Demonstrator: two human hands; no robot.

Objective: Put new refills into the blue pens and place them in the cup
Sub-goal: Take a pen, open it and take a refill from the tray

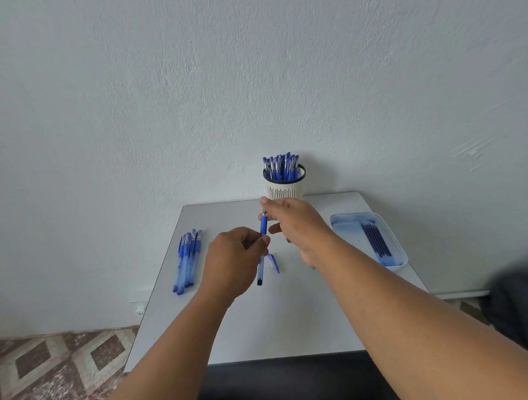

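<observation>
Left hand pinches the blue pen mid-barrel, held near upright over the worktop. Right hand pinches its tip end, nearer the cup straight behind. Cap lies below.

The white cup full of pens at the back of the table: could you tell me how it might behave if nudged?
The cup looks tall and narrow, and its pens stick up above the rim, so it is probably top-heavy and might tip. Its slotted wall suggests light plastic, so it likely slides easily on the table.
</observation>
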